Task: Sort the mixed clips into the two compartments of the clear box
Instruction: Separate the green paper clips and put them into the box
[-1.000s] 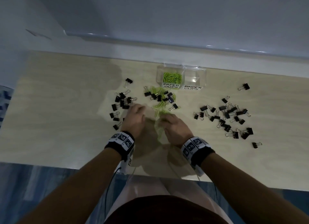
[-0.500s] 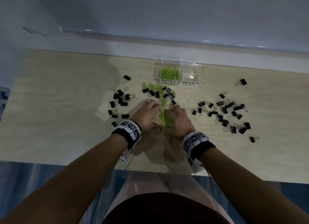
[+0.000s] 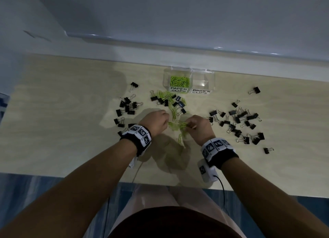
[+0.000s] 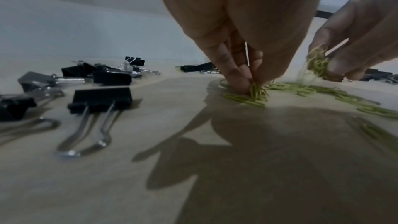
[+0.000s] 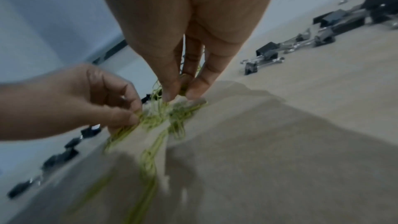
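A clear two-compartment box point(image 3: 211, 77) stands at the table's far edge; its left half, labelled PAPER CLIPS, holds green paper clips point(image 3: 179, 81), and its right half, labelled BINDER CLIPS, looks bare. Between my hands lies a loose heap of green paper clips point(image 3: 178, 125). My left hand point(image 3: 156, 122) pinches a few of them against the table point(image 4: 256, 91). My right hand point(image 3: 199, 127) pinches a small bunch just above the table point(image 4: 318, 64) point(image 5: 183, 89). Black binder clips lie in groups to the left point(image 3: 127, 105), centre point(image 3: 169, 100) and right point(image 3: 240, 120).
The light wooden table point(image 3: 62, 131) has bare room at left and in front of my hands. A pale wall ledge point(image 3: 160, 54) runs behind the box. Lone binder clips lie at far right point(image 3: 255, 90) and near right point(image 3: 267, 150). My lap shows below the table edge.
Both hands have gathered green paper clips toward each other and moved slightly apart, now pinching small bunches; the right hand's bunch is lifted off the table.
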The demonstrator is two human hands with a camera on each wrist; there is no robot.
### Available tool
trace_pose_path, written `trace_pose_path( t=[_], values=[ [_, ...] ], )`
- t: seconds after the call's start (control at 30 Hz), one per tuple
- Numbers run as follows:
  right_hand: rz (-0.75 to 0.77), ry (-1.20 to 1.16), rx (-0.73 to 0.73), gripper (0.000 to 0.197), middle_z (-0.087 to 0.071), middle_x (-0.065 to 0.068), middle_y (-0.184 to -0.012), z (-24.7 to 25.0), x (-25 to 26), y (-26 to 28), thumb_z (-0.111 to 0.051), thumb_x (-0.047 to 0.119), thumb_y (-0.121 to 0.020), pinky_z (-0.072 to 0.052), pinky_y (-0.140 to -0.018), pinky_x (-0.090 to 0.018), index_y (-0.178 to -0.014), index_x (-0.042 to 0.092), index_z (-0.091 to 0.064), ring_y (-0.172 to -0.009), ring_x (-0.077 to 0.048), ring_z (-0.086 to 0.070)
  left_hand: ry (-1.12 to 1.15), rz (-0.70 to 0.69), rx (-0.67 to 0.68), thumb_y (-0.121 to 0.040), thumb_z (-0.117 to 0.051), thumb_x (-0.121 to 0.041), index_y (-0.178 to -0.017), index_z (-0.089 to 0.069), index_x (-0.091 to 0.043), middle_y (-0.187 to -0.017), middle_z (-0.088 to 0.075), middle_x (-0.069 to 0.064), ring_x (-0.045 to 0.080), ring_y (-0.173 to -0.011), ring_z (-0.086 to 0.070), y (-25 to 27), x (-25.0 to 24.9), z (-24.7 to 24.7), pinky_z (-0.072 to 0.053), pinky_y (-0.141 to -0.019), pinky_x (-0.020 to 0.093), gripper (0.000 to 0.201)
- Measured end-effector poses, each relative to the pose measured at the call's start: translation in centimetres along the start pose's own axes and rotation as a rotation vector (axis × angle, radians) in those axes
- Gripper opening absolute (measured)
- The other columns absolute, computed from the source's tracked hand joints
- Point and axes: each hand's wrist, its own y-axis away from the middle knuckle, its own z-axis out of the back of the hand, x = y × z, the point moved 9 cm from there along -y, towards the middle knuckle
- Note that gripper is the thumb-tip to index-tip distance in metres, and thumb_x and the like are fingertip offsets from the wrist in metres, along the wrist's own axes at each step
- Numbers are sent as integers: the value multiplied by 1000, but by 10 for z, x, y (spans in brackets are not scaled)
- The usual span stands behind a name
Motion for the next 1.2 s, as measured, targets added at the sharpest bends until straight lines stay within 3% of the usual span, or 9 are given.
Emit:
trace_pose_path(
  t=[0.13,0.27,0.47,0.6,0.73,0.83,0.93,1.03,1.2],
  values=[
    [-109,-192,-62,11,-65,3,-75,27,-1,-7,-74,5,-75,-44,-58,-6,-83,10,-68,-69,-8,-60,151,61,-26,-85,-60,-11,-84,-65,-7,-86,-60,3,12,-74,-50,1,8,10,-50,-74,30,6],
    [-74,-323,-150,7,-70,6,-84,60,24,-36,-73,8,-77,-52,-66,-13,-80,12,-68,-76,-5,-64,491,144,-139,-83,-66,-10,-88,-68,-10,-85,-66,-4,-2,-71,-58,-5,12,39,-46,-66,7,5],
    [-70,-142,-261,14,-70,-1,-90,86,48,-102,-72,10,-78,-52,-76,-19,-91,14,-69,-81,-12,-65,615,182,-408,-85,-65,-11,-87,-68,-7,-85,-70,3,9,-74,-65,-47,13,111,-50,-69,11,5],
    [-65,-18,-243,31,-68,-2,-105,86,49,-117,-67,4,-79,-51,-84,-23,-109,12,-66,-92,-15,-64,618,219,-506,-84,-66,-11,-89,-69,-5,-86,-71,7,15,-75,-67,-75,13,136,-58,-75,27,8],
    [117,110,-261,22,-67,-6,-102,77,55,-93,-62,4,-82,-53,-83,-29,-102,11,-68,-87,-18,-63,476,233,-499,-89,-60,-18,-103,-65,-8,-101,-68,4,9,-84,-60,-70,22,127,-48,-77,17,17],
    [236,227,-146,22,-66,-3,-99,47,57,-79,-57,1,-83,-53,-76,-27,-97,13,-69,-82,-17,-61,292,233,-438,-88,-60,-17,-91,-64,-10,-92,-62,2,13,-80,-56,-51,33,98,-48,-76,23,8],
    [319,323,-55,33,-65,-5,-109,20,64,-79,-57,-6,-78,-56,-75,-37,-104,11,-68,-89,-27,-63,185,228,-289,-84,-64,-16,-100,-65,-9,-95,-56,4,19,-90,-54,-39,45,59,-45,-81,28,18],
    [336,366,-11,35,-64,-7,-110,4,68,-86,-58,-7,-78,-56,-73,-44,-107,11,-67,-89,-32,-63,130,231,-225,-82,-65,-14,-112,-64,-7,-106,-57,12,28,-105,-49,-38,50,42,-41,-89,35,31],
    [280,385,33,30,-66,-6,-99,-4,64,-90,-53,-3,-83,-56,-73,-42,-102,16,-68,-83,-31,-64,117,207,-206,-79,-65,-10,-109,-64,-8,-109,-59,11,30,-108,-47,-37,49,40,-42,-90,39,29]
  ],
)
